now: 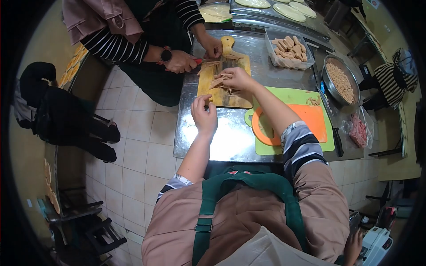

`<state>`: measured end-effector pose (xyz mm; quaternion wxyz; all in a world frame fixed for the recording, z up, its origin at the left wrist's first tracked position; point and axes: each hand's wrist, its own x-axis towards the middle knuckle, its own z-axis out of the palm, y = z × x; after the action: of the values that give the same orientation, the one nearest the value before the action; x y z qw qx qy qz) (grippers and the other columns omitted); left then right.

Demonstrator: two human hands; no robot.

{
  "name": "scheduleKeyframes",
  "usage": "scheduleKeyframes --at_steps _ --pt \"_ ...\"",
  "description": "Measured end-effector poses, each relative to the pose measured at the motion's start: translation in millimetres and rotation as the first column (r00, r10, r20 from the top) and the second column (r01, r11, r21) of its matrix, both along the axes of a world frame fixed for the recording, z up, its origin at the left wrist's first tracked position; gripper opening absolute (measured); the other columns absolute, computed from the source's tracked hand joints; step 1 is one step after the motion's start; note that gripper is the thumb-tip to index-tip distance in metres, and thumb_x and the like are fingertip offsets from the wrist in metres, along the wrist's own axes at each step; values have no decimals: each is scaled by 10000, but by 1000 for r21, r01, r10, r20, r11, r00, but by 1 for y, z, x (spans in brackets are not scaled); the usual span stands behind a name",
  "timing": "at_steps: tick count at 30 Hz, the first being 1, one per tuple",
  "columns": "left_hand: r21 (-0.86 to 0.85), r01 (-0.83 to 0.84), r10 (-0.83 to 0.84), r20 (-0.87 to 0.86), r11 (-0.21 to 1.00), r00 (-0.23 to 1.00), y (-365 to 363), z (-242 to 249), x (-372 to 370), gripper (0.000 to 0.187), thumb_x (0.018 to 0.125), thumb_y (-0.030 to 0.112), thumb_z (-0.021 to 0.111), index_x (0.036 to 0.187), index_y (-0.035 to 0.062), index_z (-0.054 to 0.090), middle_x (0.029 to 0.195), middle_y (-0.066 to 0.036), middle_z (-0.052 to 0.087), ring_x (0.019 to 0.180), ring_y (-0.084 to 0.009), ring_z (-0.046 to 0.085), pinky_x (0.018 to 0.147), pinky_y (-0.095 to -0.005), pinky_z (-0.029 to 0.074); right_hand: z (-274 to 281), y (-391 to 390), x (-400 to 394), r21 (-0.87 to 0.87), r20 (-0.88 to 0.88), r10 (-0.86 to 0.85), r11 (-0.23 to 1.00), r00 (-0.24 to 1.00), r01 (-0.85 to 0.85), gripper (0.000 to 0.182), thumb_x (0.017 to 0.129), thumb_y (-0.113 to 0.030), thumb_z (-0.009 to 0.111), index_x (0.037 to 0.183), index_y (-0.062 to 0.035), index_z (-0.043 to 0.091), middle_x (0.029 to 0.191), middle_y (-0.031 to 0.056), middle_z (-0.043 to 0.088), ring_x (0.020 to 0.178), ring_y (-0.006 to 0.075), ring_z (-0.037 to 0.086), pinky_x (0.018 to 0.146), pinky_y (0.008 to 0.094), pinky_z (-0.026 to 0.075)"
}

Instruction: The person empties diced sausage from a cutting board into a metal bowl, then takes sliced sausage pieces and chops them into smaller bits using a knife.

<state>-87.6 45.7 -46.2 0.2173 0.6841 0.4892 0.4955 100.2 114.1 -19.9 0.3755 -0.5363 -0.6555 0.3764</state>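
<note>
Sausage strips lie in a loose heap on the wooden cutting board, and the person's right hand rests on them with the fingers curled over a few pieces, gathering them against the board. Whether the fingers actually pinch a strip cannot be told from this angle. The left hand sits just beside the near edge of the board, on the steel table, with thumb and forefinger drawn together in a loose pinch; anything between them is too small to make out.

At the far end of the board a co-worker's hands are busy: one hand, with a watch on its wrist, grips a red-handled knife, and the other hand steadies more pieces near the board's handle.

To the right of the wooden board lies a green cutting board with an orange cutting board on top of it. Beyond them stand a clear plastic tub of cut sausage lengths and a metal bowl of small chopped pieces. A bag of pink meat lies near the table's right edge.
</note>
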Motion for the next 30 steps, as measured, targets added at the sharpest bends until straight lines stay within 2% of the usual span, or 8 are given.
scheduleKeyframes --at_steps 1,9,11,16,18,22,24,30 --pt "-1 3 -3 -1 1000 1000 1 0 0 211 759 56 517 951 39 602 998 -105 568 968 -271 512 882 -364 388 6 0 3 -68 -23 14 998 1000 -15 310 669 -142 703 962 -44 674 837 50 676 758 90 613 687 254 498" --pt "34 -4 3 19 999 1000 2 -2 0 201 746 41 515 921 41 614 968 -101 581 931 -267 527 852 -357 409 27 -1 14 -138 -282 22 988 959 -63 254 740 -106 687 973 -15 652 886 44 664 761 85 607 682 223 486" --pt "43 -6 5 13 999 1000 2 -4 0 201 744 40 517 920 40 614 965 -101 582 928 -268 528 849 -357 411 29 -4 15 -218 -506 -31 972 862 -93 217 766 -72 667 970 -7 635 879 59 657 754 89 615 644 208 494" --pt "67 -15 16 -16 998 1000 3 -2 0 203 736 26 520 915 37 616 960 -106 586 922 -271 528 834 -355 418 33 -19 19 -292 -719 -98 941 688 -171 233 803 -35 628 1031 -1 594 895 72 650 755 107 631 619 211 520" --pt "58 4 -4 -3 998 1000 3 -2 1 203 734 19 520 911 36 617 961 -109 587 922 -272 527 829 -355 419 36 -35 28 -331 -829 -159 912 536 -241 287 812 -37 618 1091 0 560 927 76 640 756 109 632 640 221 533" --pt "123 -8 7 6 992 1000 8 -10 -1 188 740 33 531 906 37 619 949 -114 589 916 -281 532 836 -365 408 30 -80 67 -343 -834 -174 907 523 -244 296 821 -41 608 1106 -2 537 950 86 629 774 113 632 685 232 549" --pt "87 6 -7 5 996 1000 10 -12 -2 187 739 42 539 905 42 624 950 -114 589 917 -285 533 842 -370 404 32 -109 91 -349 -708 -90 907 700 -237 256 846 -78 589 1083 -3 524 922 72 622 785 111 622 641 241 548" --pt "194 -6 26 -99 981 995 6 -6 2 186 735 41 546 902 44 627 956 -112 592 946 -288 532 848 -378 403 24 -178 114 -479 -508 -252 877 823 -27 186 814 -30 596 992 15 562 874 84 628 681 110 612 552 223 509"
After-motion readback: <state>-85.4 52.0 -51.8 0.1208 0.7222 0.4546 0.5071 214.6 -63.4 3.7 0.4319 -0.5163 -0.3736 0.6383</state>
